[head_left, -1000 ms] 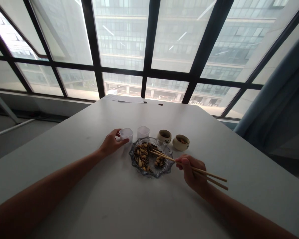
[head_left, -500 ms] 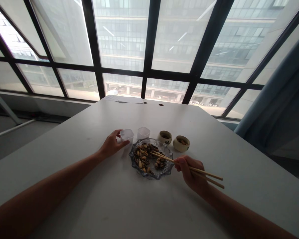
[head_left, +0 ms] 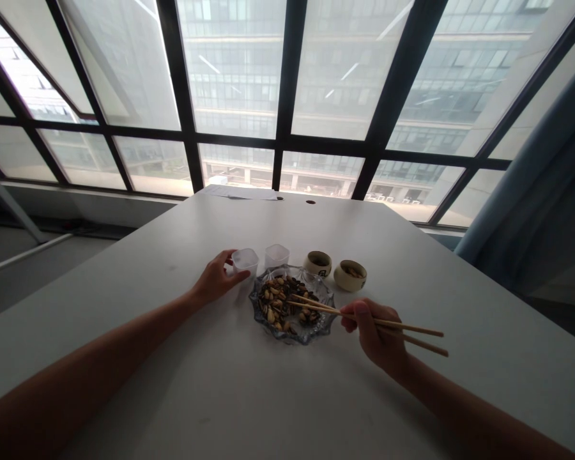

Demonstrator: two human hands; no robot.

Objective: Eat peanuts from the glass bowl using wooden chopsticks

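Note:
My right hand [head_left: 376, 329] is closed around a pair of wooden chopsticks [head_left: 316, 306]. Their tips reach into a scalloped glass bowl [head_left: 311, 335], among a mix of dark seeds and tan nuts [head_left: 275, 303]. Whether the tips pinch a piece is too small to tell. At the bowl's far left, my left hand [head_left: 216, 278] has its thumb and fingers around a small translucent plastic cup [head_left: 245, 262], which stands upright on the table. A second clear plastic cup [head_left: 276, 255] stands just right of it, behind the bowl.
Two small cream ceramic cups stand behind the bowl on the right: one dark inside [head_left: 317, 263], the other [head_left: 349, 276] with some brownish pieces in it. White papers [head_left: 239, 192] lie at the far edge of the white table [head_left: 182, 358]. A blue curtain [head_left: 522, 204] hangs at the right.
My right hand has shifted slightly right, and the chopsticks lie flatter, with their tips wider apart and a little lower in the bowl. My left hand stays at the plastic cup.

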